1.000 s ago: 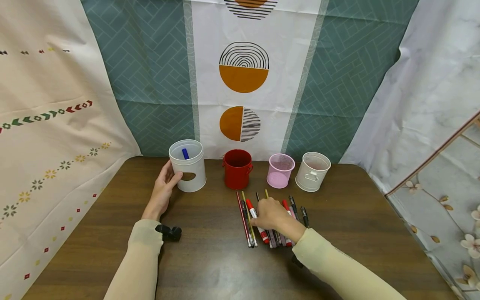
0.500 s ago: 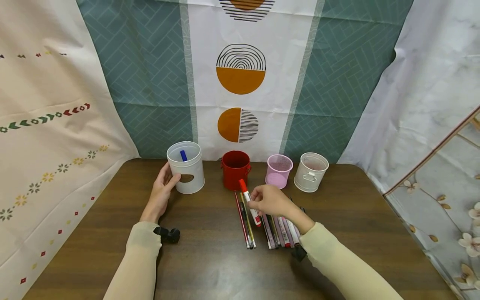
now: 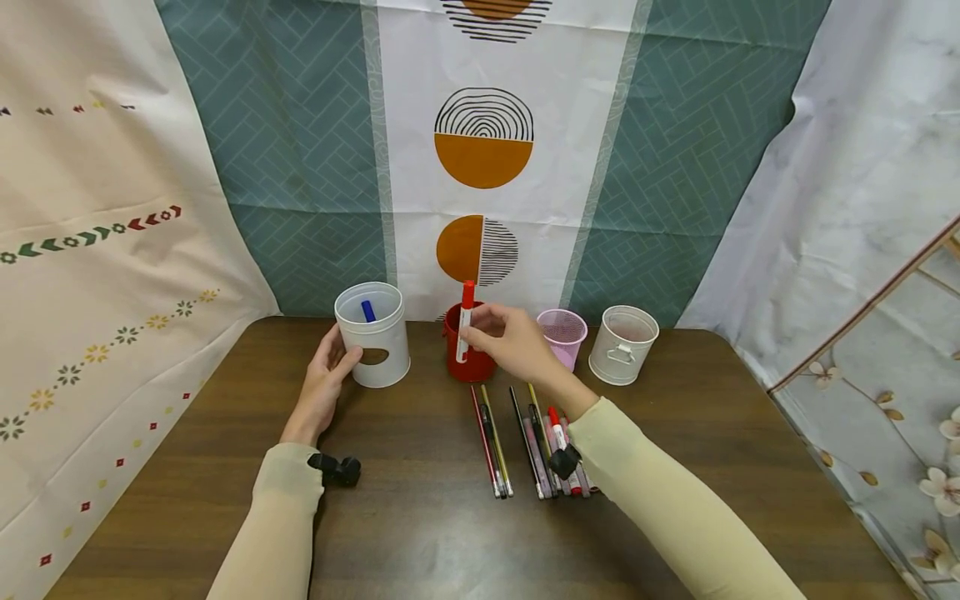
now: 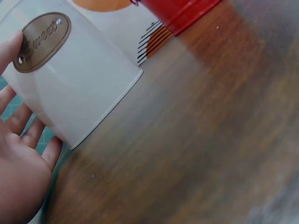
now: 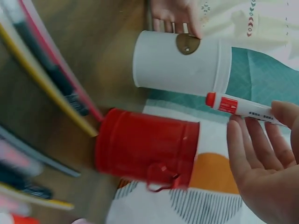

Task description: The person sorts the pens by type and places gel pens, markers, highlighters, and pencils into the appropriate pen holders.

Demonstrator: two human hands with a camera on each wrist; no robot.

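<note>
My left hand (image 3: 321,392) holds the white metal canister (image 3: 390,354) by its side, thumb on the brown oval label (image 4: 42,42) and fingers along the wall. A blue-capped marker (image 3: 368,311) stands inside the canister, leaning. My right hand (image 3: 517,343) pinches a red-capped white marker (image 5: 252,110) between thumb and fingers. In the head view this marker is nearly upright in front of the red metal bucket (image 3: 480,367); in the right wrist view it shows above the bucket's rim, toward the canister.
Right of the red bucket stand a pink mesh cup (image 3: 562,337) and a cream bucket (image 3: 622,354). Several pencils (image 3: 495,454) and a group of pens and markers (image 3: 543,454) lie on the wooden table (image 3: 420,533). Fabric backdrops (image 3: 315,167) rise behind the table.
My right hand has picked the red-capped marker out of the row and carried it up and left, turning it upright before the red bucket. The left hand stays on the canister.
</note>
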